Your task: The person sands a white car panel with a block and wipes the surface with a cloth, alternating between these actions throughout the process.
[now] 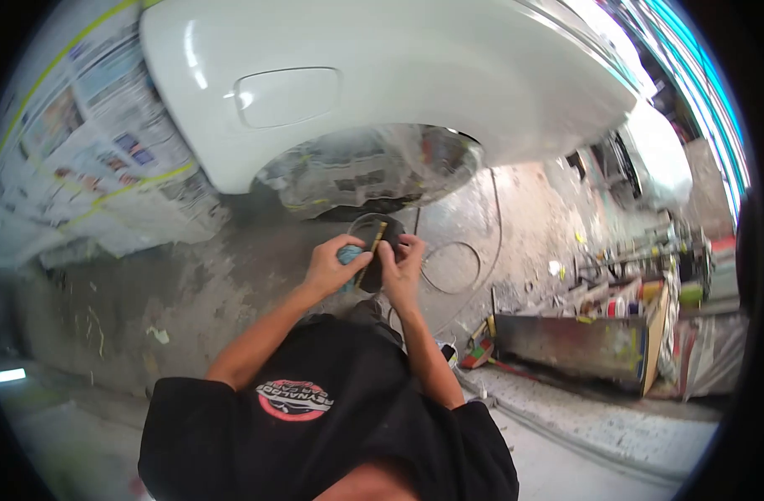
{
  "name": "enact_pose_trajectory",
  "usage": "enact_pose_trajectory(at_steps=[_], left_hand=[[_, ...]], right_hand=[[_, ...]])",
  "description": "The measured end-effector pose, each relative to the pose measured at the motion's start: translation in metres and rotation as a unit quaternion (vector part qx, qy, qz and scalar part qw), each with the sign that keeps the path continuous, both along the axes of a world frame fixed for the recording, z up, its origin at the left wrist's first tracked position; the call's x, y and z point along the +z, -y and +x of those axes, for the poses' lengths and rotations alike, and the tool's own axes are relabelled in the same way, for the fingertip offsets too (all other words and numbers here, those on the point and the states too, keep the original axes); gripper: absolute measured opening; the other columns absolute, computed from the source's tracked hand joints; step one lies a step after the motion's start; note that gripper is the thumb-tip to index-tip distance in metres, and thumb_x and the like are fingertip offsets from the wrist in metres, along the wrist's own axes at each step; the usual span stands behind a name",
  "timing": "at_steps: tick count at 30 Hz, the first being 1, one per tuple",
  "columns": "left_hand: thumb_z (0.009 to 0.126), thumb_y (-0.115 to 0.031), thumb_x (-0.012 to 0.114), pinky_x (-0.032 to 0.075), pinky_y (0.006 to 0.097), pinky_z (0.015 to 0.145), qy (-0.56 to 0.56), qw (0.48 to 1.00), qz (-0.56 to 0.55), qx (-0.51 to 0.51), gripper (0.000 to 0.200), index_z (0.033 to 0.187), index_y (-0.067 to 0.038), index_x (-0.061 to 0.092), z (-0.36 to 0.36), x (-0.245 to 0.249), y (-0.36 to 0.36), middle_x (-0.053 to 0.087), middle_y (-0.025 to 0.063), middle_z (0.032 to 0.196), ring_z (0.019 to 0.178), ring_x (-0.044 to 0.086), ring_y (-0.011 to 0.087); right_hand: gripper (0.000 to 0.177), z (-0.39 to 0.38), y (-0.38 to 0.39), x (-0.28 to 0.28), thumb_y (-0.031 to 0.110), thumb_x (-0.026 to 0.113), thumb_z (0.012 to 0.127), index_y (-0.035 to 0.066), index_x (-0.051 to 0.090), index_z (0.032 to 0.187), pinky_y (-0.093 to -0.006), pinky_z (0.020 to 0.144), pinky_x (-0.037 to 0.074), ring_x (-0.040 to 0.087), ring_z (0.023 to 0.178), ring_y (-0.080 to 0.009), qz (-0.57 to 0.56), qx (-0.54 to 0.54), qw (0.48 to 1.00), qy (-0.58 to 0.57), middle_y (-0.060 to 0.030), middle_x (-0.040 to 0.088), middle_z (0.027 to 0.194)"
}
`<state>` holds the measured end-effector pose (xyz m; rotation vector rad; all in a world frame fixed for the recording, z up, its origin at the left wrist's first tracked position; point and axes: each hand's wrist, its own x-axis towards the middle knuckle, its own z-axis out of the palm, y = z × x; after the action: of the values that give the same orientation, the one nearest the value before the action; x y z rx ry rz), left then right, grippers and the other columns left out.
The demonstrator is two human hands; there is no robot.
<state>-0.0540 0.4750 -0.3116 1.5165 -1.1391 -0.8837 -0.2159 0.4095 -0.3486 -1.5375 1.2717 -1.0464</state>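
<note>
In front of my chest, my left hand point(332, 269) is closed around a light-blue crumpled piece point(349, 254) that looks like cloth. My right hand point(401, 265) grips a dark flat piece point(372, 277) with a yellow strip point(379, 237) along one side; its exact kind cannot be made out. The thumbs of both hands are close to this strip. Just beyond the hands is the wheel of a pale car body point(398, 75), wrapped in clear plastic and newspaper point(348, 171).
Newspaper masking point(106, 142) with yellow tape covers the car's left part. A thin hose point(454, 290) lies looped on the stained concrete floor point(173, 301). At the right stands a long box point(574, 346) crowded with tools and containers. A white car part point(657, 154) sits further back.
</note>
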Motion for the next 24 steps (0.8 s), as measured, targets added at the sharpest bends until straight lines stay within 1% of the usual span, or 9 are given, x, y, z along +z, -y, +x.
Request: enact_pose_trajectory(at_steps=[3,4,7,10,13,18,19,23,24], left_hand=[[0.081,-0.023,0.084,0.053,0.0325,0.08,0.041,0.995,-0.084,0.026,0.035,0.106,-0.002,0.07,0.001,0.001,-0.001,0.072,0.0109,0.099,0.09,0.068,0.0184],[0.08,-0.021,0.084,0.054,0.0343,0.081,0.079,0.992,-0.097,0.031,0.035,0.106,-0.003,0.07,0.001,0.008,-0.002,0.072,0.0126,0.101,0.093,0.07,0.0242],[0.08,-0.021,0.085,0.054,0.0354,0.082,0.077,0.991,-0.106,0.033,0.035,0.105,-0.002,0.069,0.003,0.008,-0.006,0.071,0.0127,0.101,0.094,0.071,0.0258],[0.081,-0.023,0.084,0.054,0.0357,0.081,0.047,0.994,-0.09,0.041,0.035,0.103,-0.001,0.068,0.004,0.014,-0.009,0.072,0.0132,0.1,0.093,0.071,0.0252],[0.082,-0.026,0.084,0.054,0.0356,0.08,0.029,0.996,-0.066,0.05,0.036,0.103,-0.001,0.068,0.009,0.016,-0.016,0.072,0.0137,0.098,0.091,0.071,0.0249],[0.085,-0.03,0.082,0.054,0.0355,0.078,0.017,0.996,-0.046,0.069,0.035,0.1,-0.001,0.069,0.011,0.015,-0.01,0.072,0.0146,0.092,0.087,0.072,0.0252],[0.085,-0.032,0.081,0.052,0.0385,0.066,0.013,0.992,-0.078,0.096,0.035,0.095,-0.002,0.067,0.009,0.013,-0.008,0.068,0.0169,0.079,0.072,0.068,0.0315],[0.087,-0.031,0.081,0.051,0.0327,0.07,0.038,0.991,-0.074,0.108,0.033,0.095,-0.002,0.069,0.011,0.018,-0.001,0.069,0.0096,0.082,0.075,0.064,0.016],[0.087,-0.03,0.081,0.05,0.0311,0.068,0.025,0.992,-0.062,0.102,0.032,0.094,-0.002,0.069,0.011,0.027,-0.002,0.067,0.0072,0.079,0.073,0.06,0.0123]], right_hand=[[0.048,0.001,-0.002,0.007,0.02,0.071,0.097,0.003,0.041,0.13,-0.0302,0.082,0.049,0.058,0.094,-0.016,0.0,0.034,0.999,0.024,-0.0129,0.06,0.108],[0.048,0.003,-0.001,0.009,0.021,0.071,0.097,0.004,0.041,0.13,-0.0302,0.082,0.049,0.058,0.094,-0.0159,-0.015,0.049,0.998,0.03,-0.013,0.06,0.109],[0.056,0.007,-0.002,0.015,0.025,0.077,0.091,-0.001,0.047,0.129,-0.0404,0.103,0.043,0.052,0.121,-0.0294,0.088,0.045,0.993,0.061,-0.0169,0.053,0.126],[0.054,0.01,-0.006,0.03,0.026,0.077,0.091,-0.001,0.048,0.129,-0.0389,0.099,0.045,0.054,0.116,-0.0273,0.1,0.05,0.993,0.042,-0.0159,0.054,0.122],[0.04,0.01,0.0,0.015,0.018,0.068,0.1,0.004,0.046,0.129,-0.0229,0.076,0.044,0.056,0.085,-0.0104,0.05,0.09,0.994,0.041,-0.0085,0.062,0.103],[0.036,0.017,-0.004,0.038,0.014,0.064,0.102,0.001,0.05,0.132,-0.025,0.08,0.047,0.059,0.091,-0.011,0.036,0.123,0.989,0.073,-0.0095,0.064,0.108],[0.037,0.02,-0.005,0.045,0.014,0.064,0.102,0.0,0.049,0.133,-0.0256,0.081,0.047,0.059,0.093,-0.0116,0.027,0.131,0.988,0.08,-0.01,0.064,0.108],[0.038,0.022,0.0,0.044,0.009,0.062,0.102,-0.003,0.049,0.135,-0.0293,0.095,0.049,0.062,0.109,-0.0172,-0.071,0.131,0.989,0.002,-0.0142,0.063,0.121],[0.038,0.026,-0.004,0.052,0.01,0.066,0.098,-0.003,0.055,0.133,-0.0314,0.092,0.051,0.062,0.107,-0.0191,-0.051,0.121,0.989,0.074,-0.013,0.063,0.119]])
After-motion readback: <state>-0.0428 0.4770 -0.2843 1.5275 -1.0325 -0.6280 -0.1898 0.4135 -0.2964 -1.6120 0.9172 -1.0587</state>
